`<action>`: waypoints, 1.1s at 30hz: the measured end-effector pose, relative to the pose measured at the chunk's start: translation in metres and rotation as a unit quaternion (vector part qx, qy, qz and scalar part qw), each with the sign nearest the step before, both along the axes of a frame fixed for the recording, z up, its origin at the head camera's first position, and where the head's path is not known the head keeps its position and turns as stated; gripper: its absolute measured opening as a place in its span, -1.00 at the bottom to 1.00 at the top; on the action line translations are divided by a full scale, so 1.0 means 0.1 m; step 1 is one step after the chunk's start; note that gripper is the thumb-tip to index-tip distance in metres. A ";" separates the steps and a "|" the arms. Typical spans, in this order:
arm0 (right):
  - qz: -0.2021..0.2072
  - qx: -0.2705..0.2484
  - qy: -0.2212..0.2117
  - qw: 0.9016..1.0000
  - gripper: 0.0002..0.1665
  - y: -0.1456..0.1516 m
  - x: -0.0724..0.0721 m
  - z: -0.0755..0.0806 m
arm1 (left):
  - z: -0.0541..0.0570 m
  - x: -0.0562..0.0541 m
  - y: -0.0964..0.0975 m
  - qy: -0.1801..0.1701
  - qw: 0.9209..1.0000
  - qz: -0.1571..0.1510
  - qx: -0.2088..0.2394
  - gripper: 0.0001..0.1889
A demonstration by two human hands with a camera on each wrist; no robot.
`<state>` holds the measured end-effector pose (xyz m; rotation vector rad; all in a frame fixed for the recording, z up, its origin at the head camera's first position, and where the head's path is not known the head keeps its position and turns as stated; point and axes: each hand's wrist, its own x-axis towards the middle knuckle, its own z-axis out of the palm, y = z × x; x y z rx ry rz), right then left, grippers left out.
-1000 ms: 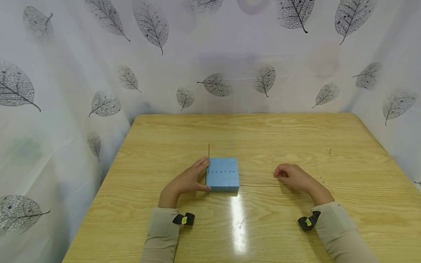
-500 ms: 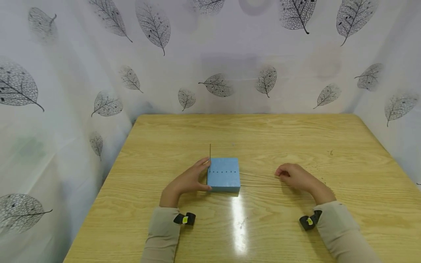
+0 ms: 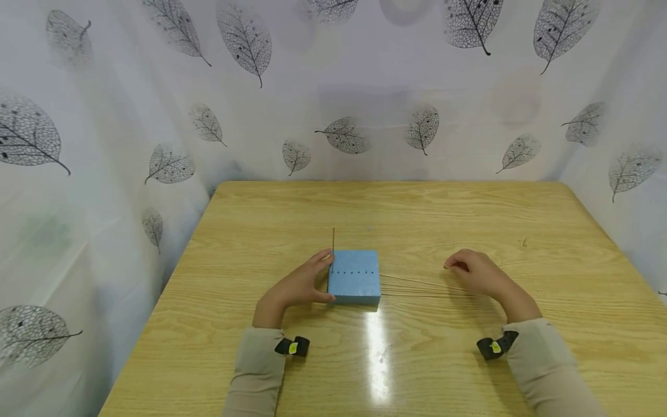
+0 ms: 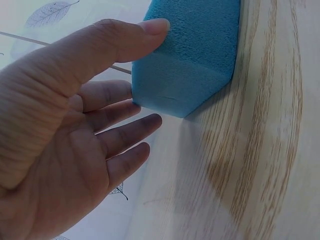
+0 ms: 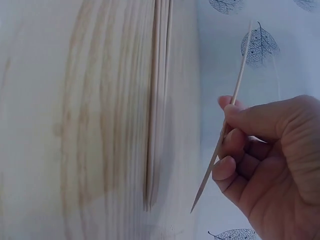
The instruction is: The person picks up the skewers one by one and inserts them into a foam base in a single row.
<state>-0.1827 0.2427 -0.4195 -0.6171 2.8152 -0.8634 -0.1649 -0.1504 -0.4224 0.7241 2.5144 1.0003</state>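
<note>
A blue foam block (image 3: 356, 286) lies on the table, a row of small holes across its top. My left hand (image 3: 299, 284) grips its left end, thumb at the near side and fingers at the far side; in the left wrist view the thumb presses the block's face. One thin wooden skewer (image 3: 333, 240) stands upright at the leftmost hole. To the right, my right hand (image 3: 476, 271) is raised over the table. Between thumb and forefinger it pinches another wooden skewer (image 5: 212, 165), tilted, its pointed end lowest in the right wrist view.
Several loose skewers (image 3: 417, 291) lie on the wooden table (image 3: 417, 359), stretching from the block's right side to below my right hand. A white curtain (image 3: 365, 69) with a leaf print hangs behind and beside the table.
My right hand has lifted from the loose skewers and shifted slightly right and away from me, a skewer between its fingertips. My left hand and the block hold still.
</note>
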 end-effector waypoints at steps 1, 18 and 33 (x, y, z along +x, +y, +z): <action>-0.002 -0.002 0.001 1.000 -0.85 0.00 0.00 0.01 | 0.00 0.00 0.00 0.000 1.000 0.000 0.000 -0.06; -0.032 -0.059 0.005 0.998 -0.81 -0.02 0.05 0.11 | 0.00 0.00 -0.01 0.002 1.000 -0.005 0.000 -0.06; -0.008 -0.113 0.084 0.990 -0.94 -0.20 0.08 0.13 | 0.00 0.00 0.00 -0.006 1.000 0.002 0.003 -0.05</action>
